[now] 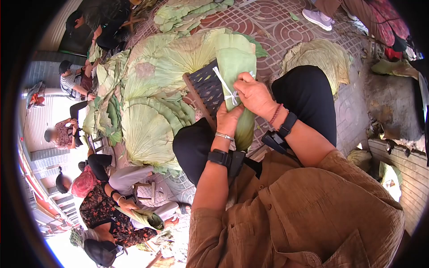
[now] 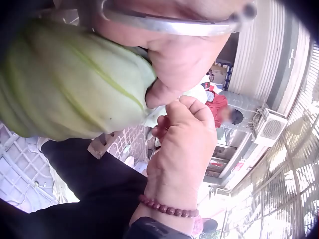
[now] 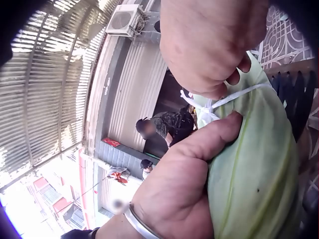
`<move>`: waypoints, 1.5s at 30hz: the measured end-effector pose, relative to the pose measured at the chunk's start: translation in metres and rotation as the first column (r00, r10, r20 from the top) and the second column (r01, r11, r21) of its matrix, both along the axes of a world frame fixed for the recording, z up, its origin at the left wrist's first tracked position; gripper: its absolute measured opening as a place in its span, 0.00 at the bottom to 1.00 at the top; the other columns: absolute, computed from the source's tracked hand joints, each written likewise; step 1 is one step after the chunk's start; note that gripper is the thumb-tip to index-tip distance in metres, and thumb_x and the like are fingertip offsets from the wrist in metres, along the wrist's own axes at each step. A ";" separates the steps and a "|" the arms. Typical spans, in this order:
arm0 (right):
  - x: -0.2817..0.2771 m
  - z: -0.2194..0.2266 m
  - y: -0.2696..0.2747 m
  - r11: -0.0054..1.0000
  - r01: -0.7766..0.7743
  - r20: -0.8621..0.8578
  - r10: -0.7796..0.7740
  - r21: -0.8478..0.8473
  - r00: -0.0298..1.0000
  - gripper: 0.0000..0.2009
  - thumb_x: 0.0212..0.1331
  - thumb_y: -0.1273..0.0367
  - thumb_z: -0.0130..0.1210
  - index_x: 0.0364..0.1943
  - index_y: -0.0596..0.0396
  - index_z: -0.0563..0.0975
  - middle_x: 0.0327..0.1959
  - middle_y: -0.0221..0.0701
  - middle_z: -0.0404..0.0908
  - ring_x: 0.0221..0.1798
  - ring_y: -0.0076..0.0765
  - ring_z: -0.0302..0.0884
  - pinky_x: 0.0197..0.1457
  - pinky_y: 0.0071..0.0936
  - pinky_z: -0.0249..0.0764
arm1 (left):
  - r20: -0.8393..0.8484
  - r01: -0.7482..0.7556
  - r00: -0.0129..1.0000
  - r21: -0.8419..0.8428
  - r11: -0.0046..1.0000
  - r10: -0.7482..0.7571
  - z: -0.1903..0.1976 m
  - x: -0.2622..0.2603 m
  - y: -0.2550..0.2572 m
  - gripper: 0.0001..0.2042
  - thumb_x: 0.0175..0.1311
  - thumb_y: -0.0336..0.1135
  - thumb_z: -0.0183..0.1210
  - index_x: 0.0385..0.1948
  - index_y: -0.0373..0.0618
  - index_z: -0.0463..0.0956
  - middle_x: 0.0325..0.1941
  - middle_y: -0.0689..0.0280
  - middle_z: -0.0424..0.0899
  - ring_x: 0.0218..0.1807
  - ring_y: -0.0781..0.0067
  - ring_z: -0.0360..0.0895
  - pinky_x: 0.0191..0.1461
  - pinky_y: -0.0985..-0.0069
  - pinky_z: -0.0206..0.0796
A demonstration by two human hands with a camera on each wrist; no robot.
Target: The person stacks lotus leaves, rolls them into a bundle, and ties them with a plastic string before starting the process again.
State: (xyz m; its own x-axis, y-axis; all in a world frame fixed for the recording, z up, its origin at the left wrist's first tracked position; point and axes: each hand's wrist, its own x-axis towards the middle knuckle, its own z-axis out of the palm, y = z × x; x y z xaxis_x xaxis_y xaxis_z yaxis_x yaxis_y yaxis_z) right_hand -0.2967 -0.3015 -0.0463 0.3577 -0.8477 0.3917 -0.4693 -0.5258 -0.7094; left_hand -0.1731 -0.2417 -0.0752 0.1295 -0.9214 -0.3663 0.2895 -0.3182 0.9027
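Observation:
A long roll of large green leaves (image 1: pixel 235 49), with the look of lotus leaves, stands out from between the person's knees. White string (image 3: pixel 207 110) circles it and is knotted at the side, one loose end sticking out. The left hand (image 1: pixel 229 119) grips the roll just below the knot, its thumb pressed on the leaf beside the string. Close by, the right hand (image 1: pixel 255 94) has its fingers curled in and pinches the string at the roll. In the left wrist view both hands meet at the end of the ribbed leaf roll (image 2: pixel 75 84).
Broad flat leaves (image 1: pixel 149 129) lie piled on the patterned paving to the left, with another stack (image 1: pixel 317 60) at the right. A dark slatted seat (image 1: pixel 206 85) stands behind the roll. Several people sit along the left; one holds a leaf roll (image 1: pixel 149 219).

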 end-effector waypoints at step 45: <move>-0.020 -0.024 -0.027 0.642 0.092 0.431 -0.607 0.761 0.667 0.03 0.48 0.77 0.51 0.25 0.55 0.70 0.17 0.26 0.70 0.16 0.20 0.70 0.16 0.19 0.65 | -0.663 -0.234 0.724 0.025 0.972 0.191 0.019 0.038 -0.001 0.19 0.55 0.35 0.56 0.49 0.40 0.69 0.46 0.59 0.77 0.47 0.59 0.74 0.54 0.61 0.65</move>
